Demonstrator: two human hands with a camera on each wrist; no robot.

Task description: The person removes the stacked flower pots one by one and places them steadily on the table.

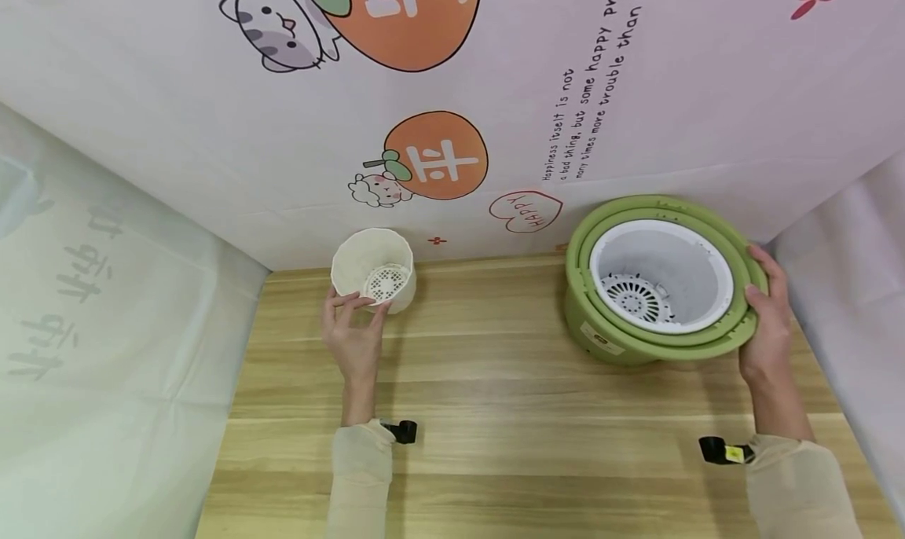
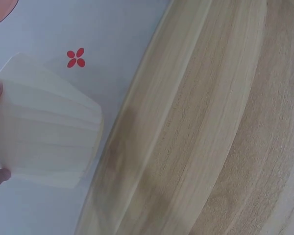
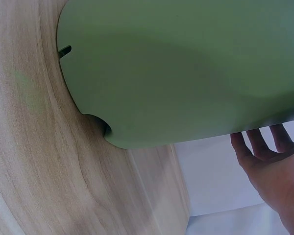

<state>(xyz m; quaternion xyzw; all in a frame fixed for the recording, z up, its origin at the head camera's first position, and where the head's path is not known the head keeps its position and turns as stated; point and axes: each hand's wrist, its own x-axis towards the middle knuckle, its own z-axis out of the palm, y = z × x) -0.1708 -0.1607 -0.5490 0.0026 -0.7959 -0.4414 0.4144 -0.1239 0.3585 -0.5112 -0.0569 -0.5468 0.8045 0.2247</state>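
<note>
Tipping seems the chief risk at the right, where the right hand point(image 1: 769, 331) curls round one side of the green flowerpot point(image 1: 686, 353), thumb over the rim and fingers against the outer wall. The flowerpot is at the right of the wood tabletop point(image 1: 488, 413), near the printed backdrop point(image 1: 283, 146). With the grip on that side alone, a quick pull could tilt it, and the slotted white inner pot point(image 1: 650, 248) nested inside might shift if it sits loosely; I cannot tell whether it does. At the left, the left hand point(image 1: 353, 346) grips the near rim of the small white flowerpot point(image 1: 360, 260) just beside the backdrop, thumb and fingertips slightly apart. Such a light hold could slip, letting the pot swing or drop; whether its base touches the wood is unclear. Careless sideways movement could scrape either one against the backdrop.
</note>
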